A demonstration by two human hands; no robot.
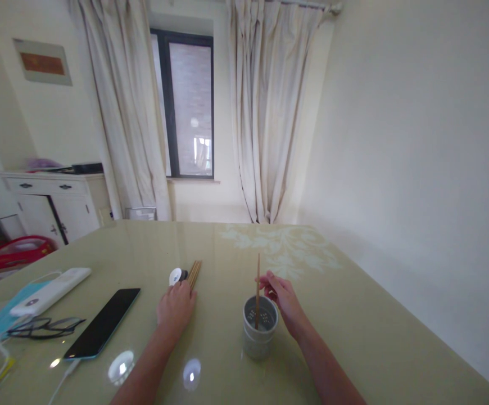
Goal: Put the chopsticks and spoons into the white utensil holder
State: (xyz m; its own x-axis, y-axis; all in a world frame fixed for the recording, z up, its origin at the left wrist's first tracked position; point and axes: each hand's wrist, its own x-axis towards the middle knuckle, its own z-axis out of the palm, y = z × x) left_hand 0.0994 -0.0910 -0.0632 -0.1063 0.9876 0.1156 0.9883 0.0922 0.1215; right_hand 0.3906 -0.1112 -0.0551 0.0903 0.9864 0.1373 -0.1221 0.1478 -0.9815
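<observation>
My left hand (177, 305) rests low over the table, its fingers closed round a bundle of wooden chopsticks (194, 272). Just beyond its knuckles show the white bowl of a spoon (175, 275) and a dark spoon-like piece (184, 275); the hand hides their handles, so I cannot tell whether it grips them too. To the right stands a grey utensil holder (259, 341), upright, with drain holes inside. A single chopstick (258, 287) stands nearly vertical in it. My right hand (284, 295) pinches that chopstick above the rim, from the right side.
On the left of the glossy table (223, 247) lie a black phone (104, 323) with a cable, folded glasses (44, 327), a white power strip-like bar (50, 291) and a blue mask-like sheet (0, 320). A wall (417, 169) borders the table's right side.
</observation>
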